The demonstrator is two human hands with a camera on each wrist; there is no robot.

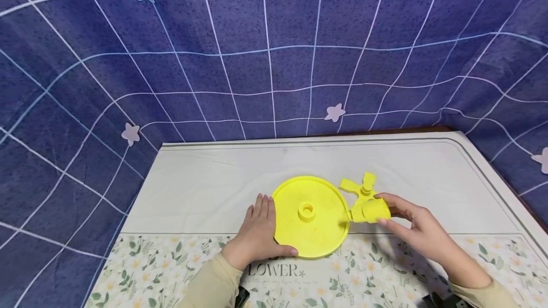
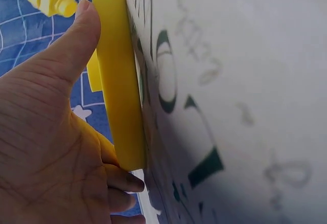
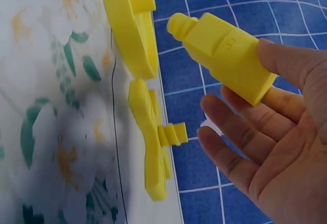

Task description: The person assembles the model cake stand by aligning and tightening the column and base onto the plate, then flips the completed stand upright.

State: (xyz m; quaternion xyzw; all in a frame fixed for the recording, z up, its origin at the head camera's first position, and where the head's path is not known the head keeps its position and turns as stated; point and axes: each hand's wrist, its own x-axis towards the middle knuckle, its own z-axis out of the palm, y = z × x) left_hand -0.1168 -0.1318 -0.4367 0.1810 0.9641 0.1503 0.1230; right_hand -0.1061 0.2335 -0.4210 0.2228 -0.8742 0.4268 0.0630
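Observation:
A round yellow disc (image 1: 318, 236) with a raised hub (image 1: 306, 210) lies flat on the table. My left hand (image 1: 259, 232) rests against its left edge, fingers straight on the cloth. In the left wrist view its thumb (image 2: 76, 35) lies along the disc's rim (image 2: 117, 81). My right hand (image 1: 387, 210) pinches a chunky yellow peg piece (image 1: 370, 210) between thumb and fingers, just right of the disc and slightly above the table. The peg's ribbed tip (image 3: 179, 24) points toward the disc (image 3: 127, 35). A yellow propeller-shaped piece (image 1: 359, 185) with a threaded stub (image 3: 173, 133) lies behind the peg.
The table carries a white cloth (image 1: 205, 189) with a floral band (image 1: 141, 270) along the near edge. A blue grid-patterned fabric backdrop (image 1: 274, 51) encloses the table at the back and on both sides.

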